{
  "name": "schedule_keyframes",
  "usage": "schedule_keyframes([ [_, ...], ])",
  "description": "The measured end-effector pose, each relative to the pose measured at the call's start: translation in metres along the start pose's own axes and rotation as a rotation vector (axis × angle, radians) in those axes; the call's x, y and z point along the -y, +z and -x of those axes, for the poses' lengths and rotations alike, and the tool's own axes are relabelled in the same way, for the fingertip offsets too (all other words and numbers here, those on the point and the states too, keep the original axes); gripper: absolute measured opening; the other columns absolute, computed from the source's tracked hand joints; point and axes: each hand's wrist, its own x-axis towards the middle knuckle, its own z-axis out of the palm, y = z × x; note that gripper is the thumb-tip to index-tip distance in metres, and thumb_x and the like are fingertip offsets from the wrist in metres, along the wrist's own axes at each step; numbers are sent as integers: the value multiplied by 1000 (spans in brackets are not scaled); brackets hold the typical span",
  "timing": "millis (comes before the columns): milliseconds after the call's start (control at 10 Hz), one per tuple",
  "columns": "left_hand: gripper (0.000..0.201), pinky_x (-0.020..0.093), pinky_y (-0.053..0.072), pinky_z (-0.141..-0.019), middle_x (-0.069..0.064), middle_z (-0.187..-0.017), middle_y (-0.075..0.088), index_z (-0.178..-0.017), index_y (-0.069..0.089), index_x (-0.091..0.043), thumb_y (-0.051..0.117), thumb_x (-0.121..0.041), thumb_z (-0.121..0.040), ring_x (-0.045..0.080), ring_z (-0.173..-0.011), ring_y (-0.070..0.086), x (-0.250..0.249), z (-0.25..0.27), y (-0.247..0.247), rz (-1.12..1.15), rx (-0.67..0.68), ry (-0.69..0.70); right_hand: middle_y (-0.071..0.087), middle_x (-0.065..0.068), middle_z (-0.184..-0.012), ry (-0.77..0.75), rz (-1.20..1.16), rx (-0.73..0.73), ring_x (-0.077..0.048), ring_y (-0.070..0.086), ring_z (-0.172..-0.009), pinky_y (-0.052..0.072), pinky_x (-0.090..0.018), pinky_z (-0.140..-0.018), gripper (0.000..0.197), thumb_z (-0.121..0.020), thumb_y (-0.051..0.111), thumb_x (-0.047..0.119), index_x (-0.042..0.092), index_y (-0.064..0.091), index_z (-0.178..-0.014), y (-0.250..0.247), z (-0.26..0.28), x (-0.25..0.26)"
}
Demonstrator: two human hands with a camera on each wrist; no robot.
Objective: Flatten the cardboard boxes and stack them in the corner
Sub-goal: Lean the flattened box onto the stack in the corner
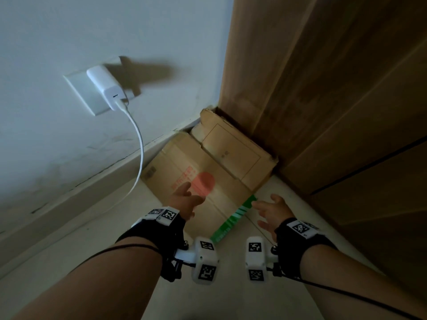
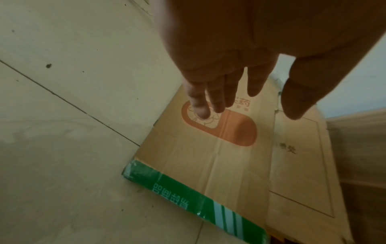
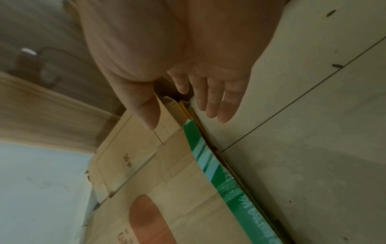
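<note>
A flattened cardboard box [image 1: 184, 167] [image 2: 208, 165] [image 3: 177, 198] with an orange oval print and a green taped edge [image 1: 233, 218] [image 2: 188, 189] [image 3: 208, 165] lies on the floor in the corner. It rests on another flattened box [image 1: 231, 148] [image 2: 298, 173] [image 3: 125, 148] pushed against the wooden panel. My left hand [image 1: 184, 199] [image 2: 219, 92] hovers over the orange print, fingers straight and holding nothing. My right hand [image 1: 272, 211] [image 3: 188, 99] is spread open above the green edge's far end, holding nothing.
A white wall [image 1: 92, 31] with a charger [image 1: 106, 86] and hanging cable [image 1: 138, 144] runs along the left. A wooden panel [image 1: 335, 88] [image 3: 41, 107] closes the right side. Pale floor tiles [image 1: 115, 227] [image 2: 62, 132] [image 3: 313, 132] lie around the boxes.
</note>
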Motion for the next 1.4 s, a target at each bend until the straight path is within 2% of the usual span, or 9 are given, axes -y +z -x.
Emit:
schedule_keyframes([
  [300, 64, 46, 44, -98, 17, -144, 45, -144, 34, -19, 60, -9, -87, 39, -129, 47, 22, -21, -13, -85, 9, -44, 59, -23, -126, 85, 146, 61, -39, 57, -117, 50, -47, -95, 42, -82, 67, 18, 0, 57, -119, 34, -24, -25],
  [400, 64, 35, 47, -82, 16, -143, 46, -144, 34, -18, 61, -8, -86, 37, -129, 47, 31, -28, -18, -102, -2, -77, 65, -13, -97, 89, 103, 70, -35, 60, -106, 48, -49, -98, 20, -82, 67, 19, 5, 63, -95, 46, -27, -29],
  [600, 56, 28, 43, -98, 19, -139, 45, -140, 37, -5, 56, -19, -89, 32, -123, 49, 35, -31, -19, -334, -171, -245, 68, -8, -91, 36, -55, 59, -32, 63, -97, 50, -51, -95, 7, -86, 64, 22, 20, 64, -79, 36, -29, -24],
  [700, 59, 41, 52, -87, 15, -116, 57, -130, 47, -4, 65, -33, -82, 27, -102, 54, 44, -38, -12, -170, -97, -277, 66, -9, -88, 24, -147, 74, -31, 62, -93, 51, -47, -93, 13, -92, 57, 16, 16, 63, -80, 25, -30, -16],
  [800, 58, 42, 53, -75, 12, -121, 59, -130, 45, -11, 67, -34, -81, 28, -107, 59, 47, -41, 0, 77, -37, -301, 65, -12, -90, 14, -253, 91, -31, 61, -92, 53, -44, -85, 14, -94, 54, 14, 11, 63, -84, 13, -28, -6],
  [900, 44, 39, 51, -73, 7, -107, 64, -125, 49, -14, 64, -19, -84, 27, -93, 62, 40, -41, 13, 186, 4, -214, 65, -11, -93, -30, -276, 93, -25, 61, -83, 51, -37, -76, 14, -94, 53, 17, 12, 63, -87, 4, -28, 5],
  [1000, 34, 32, 42, -57, 9, -89, 64, -119, 49, -14, 59, -16, -87, 24, -59, 53, 30, -41, 20, 192, 0, -119, 62, -10, -112, -182, -67, -3, -25, 62, -93, 52, -41, -84, 35, -91, 56, 30, 13, 53, -122, -2, -28, 20],
  [1100, 32, 27, 35, -50, 14, -98, 65, -119, 47, -15, 56, -14, -88, 22, -53, 48, 27, -41, 20, 228, -2, -67, 46, -11, -140, -323, 108, -151, -30, 50, -123, 42, -38, -98, 67, -90, 53, 39, 21, 21, -147, -8, -29, 43],
  [1400, 29, 22, 30, -45, 9, -80, 64, -118, 49, -14, 54, -14, -89, 18, -46, 44, 33, -38, 3, 222, 38, -17, 36, -4, -152, -326, 287, -21, -29, 37, -137, 29, -45, -113, 66, -91, 26, 62, 27, 33, -146, -9, -45, 80],
])
